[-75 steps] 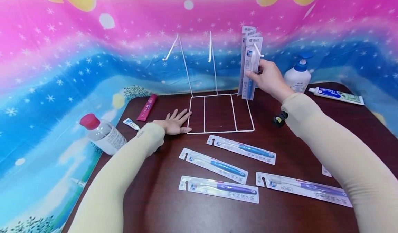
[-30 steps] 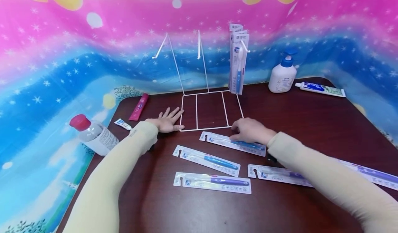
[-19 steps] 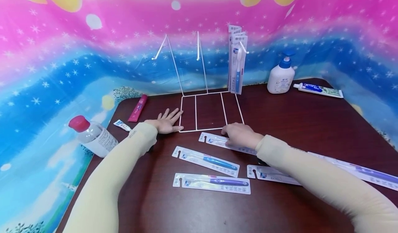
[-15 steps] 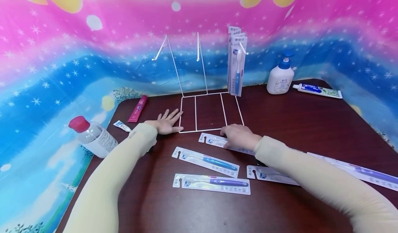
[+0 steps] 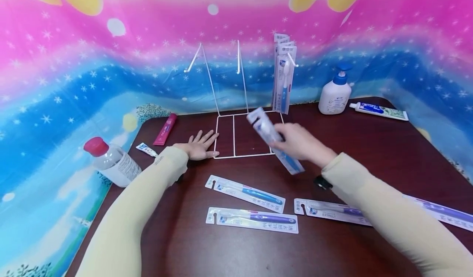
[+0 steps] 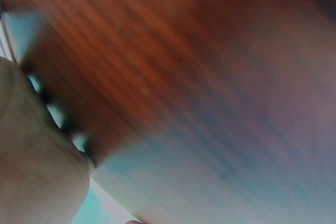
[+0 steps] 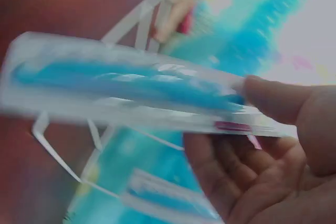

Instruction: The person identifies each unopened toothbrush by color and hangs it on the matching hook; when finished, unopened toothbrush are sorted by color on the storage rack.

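In the head view my right hand (image 5: 297, 141) holds a packaged blue toothbrush (image 5: 290, 162), tilted above the front right of the white wire rack (image 5: 255, 155). In the right wrist view, thumb and fingers pinch this toothbrush pack (image 7: 121, 85) near its middle. My left hand (image 5: 199, 147) lies flat with fingers spread, at the left side of the rack's base. Several toothbrush packs (image 5: 284, 80) hang from the rack's right hook; its left and middle hooks are bare. A blue toothbrush pack (image 5: 245, 193) and a purple one (image 5: 255, 219) lie in front.
Two more purple packs lie at the right, one (image 5: 329, 211) partly under the right sleeve. A pump bottle (image 5: 334, 96) and a toothpaste tube (image 5: 380, 110) stand and lie back right. At left are a red-capped bottle (image 5: 118, 166), a pink tube (image 5: 165, 129) and a small tube (image 5: 146, 149).
My right hand let go of a pack at the right hook, came down to the nearest blue toothbrush, took hold of it and lifted it off the table. The left hand stayed put.
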{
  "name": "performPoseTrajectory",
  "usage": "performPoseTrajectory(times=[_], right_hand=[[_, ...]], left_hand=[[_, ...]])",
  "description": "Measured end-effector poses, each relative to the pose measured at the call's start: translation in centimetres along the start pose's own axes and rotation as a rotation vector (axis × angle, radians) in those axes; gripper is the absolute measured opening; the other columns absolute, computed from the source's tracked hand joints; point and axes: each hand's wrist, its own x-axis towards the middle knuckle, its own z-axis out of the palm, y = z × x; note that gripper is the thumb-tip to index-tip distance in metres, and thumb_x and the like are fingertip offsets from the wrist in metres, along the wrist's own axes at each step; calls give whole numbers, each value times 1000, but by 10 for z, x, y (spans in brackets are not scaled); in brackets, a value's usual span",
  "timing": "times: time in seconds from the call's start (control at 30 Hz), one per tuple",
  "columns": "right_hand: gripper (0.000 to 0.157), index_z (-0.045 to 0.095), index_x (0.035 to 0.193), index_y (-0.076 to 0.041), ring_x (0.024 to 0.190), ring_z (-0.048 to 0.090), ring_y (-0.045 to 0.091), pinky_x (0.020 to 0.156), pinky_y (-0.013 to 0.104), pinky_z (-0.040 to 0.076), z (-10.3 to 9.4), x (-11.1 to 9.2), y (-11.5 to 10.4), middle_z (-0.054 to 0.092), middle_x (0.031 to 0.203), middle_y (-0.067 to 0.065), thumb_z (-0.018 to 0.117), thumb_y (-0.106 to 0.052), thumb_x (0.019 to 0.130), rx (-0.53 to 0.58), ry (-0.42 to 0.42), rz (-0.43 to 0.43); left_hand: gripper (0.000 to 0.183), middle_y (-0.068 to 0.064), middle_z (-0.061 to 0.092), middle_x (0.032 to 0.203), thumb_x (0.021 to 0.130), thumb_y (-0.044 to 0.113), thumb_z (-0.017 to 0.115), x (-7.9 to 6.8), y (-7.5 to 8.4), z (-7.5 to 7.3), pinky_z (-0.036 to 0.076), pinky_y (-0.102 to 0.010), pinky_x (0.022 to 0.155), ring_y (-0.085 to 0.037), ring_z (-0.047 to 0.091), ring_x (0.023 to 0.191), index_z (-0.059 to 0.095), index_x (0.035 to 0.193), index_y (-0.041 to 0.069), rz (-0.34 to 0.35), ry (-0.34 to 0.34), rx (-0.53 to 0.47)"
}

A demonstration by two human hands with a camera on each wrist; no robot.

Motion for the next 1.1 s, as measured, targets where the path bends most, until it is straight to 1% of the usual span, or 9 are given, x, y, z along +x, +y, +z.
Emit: performPoseTrajectory(times=[0.07,0.17,0.3,0.4,0.53,0.7,0.77,1.0,1.1], right_hand=[[27,59,113,-12,82,63,21,65,40,52,-18,-1,-3,64,102,9,63,-24,88,87,70,7],[39,55,124,-12,91,63,23,71,44,52,-40,-2,-4,60,114,10,60,-28,89,186,172,3],[47,50,131,-11,96,62,25,76,44,50,-62,0,-2,58,120,11,59,-32,89,236,283,6],[50,49,133,-12,96,62,27,78,45,49,-71,1,0,58,120,11,58,-35,89,228,323,33],[52,48,134,-13,96,62,28,79,45,49,-75,4,4,58,120,12,57,-38,89,215,309,72],[54,48,133,-11,96,62,29,79,46,49,-72,11,11,58,120,13,58,-38,88,226,291,96],[54,47,134,-11,97,62,30,79,47,48,-71,15,14,57,121,14,58,-38,88,234,288,103],[54,47,135,-12,101,60,28,82,44,47,-71,39,24,56,124,12,56,-38,89,246,278,144],[54,46,136,-14,102,60,26,82,42,47,-71,48,27,56,125,10,56,-38,89,246,273,163]], left_hand=[[85,-2,-13,153,85,70,31,-1,1,-1,-5,-60,102,-38,-15,135,-6,148,28,7,2,-10],[85,1,-15,153,84,72,31,0,1,-1,-5,-58,103,-36,-16,135,-6,148,30,-4,-4,-8],[86,3,-16,152,83,73,31,2,-2,0,-6,-57,103,-34,-17,135,-8,147,31,-9,-11,-10],[86,3,-16,152,83,74,30,3,-4,1,-6,-58,103,-33,-18,135,-9,147,31,-2,-11,-8],[85,-2,-14,153,85,70,30,1,-2,0,-7,-60,101,-36,-18,134,-7,148,27,16,-5,-13],[84,-6,-11,153,87,67,33,-4,3,-4,-5,-61,101,-39,-16,134,-5,148,24,26,2,-17],[84,-5,-12,153,86,68,32,-3,2,-3,-5,-61,101,-39,-16,134,-6,148,25,24,-1,-17],[85,7,-17,151,81,75,29,6,-6,2,-6,-55,104,-30,-18,135,-9,146,35,-27,-16,7],[84,6,-16,152,83,73,30,7,-6,3,-5,-56,104,-32,-17,135,-8,146,34,-26,-10,8]])
